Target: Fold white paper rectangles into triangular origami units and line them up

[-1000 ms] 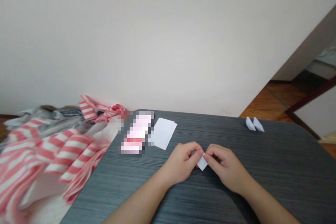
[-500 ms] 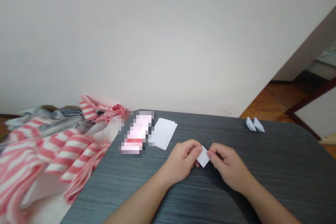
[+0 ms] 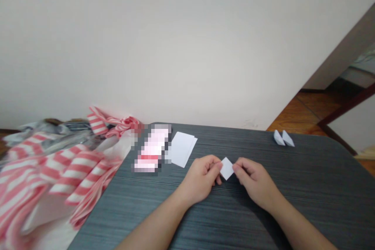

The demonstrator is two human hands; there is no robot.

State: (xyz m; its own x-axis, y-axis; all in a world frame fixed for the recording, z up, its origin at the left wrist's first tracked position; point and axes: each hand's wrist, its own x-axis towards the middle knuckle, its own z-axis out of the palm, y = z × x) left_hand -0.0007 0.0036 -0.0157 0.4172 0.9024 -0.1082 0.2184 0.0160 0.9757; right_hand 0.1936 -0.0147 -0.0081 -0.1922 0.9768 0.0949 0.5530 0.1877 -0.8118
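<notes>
A small white folded paper (image 3: 226,169), diamond-shaped from here, is held between my two hands just over the dark table. My left hand (image 3: 204,175) pinches its left corner between thumb and fingers. On the opposite corner, my right hand (image 3: 254,179) has the same kind of pinch. Whatever lies behind the paper is hidden. Beyond my left hand, a small stack of white paper sheets (image 3: 182,149) lies flat. Two folded white paper shapes (image 3: 284,138) with pointed ends stand side by side near the table's far right edge.
The dark wood-grain table (image 3: 140,203) reaches a pale wall (image 3: 187,47). Left of the sheets lies a pixelated pink and white object (image 3: 154,146). Red-and-white striped cloth (image 3: 76,168) is heaped beside the table's left edge. Wooden floor (image 3: 307,105) shows at right.
The paper has risen slightly in view, and its left and right corners now sit between my fingertips. My hands have barely shifted otherwise.
</notes>
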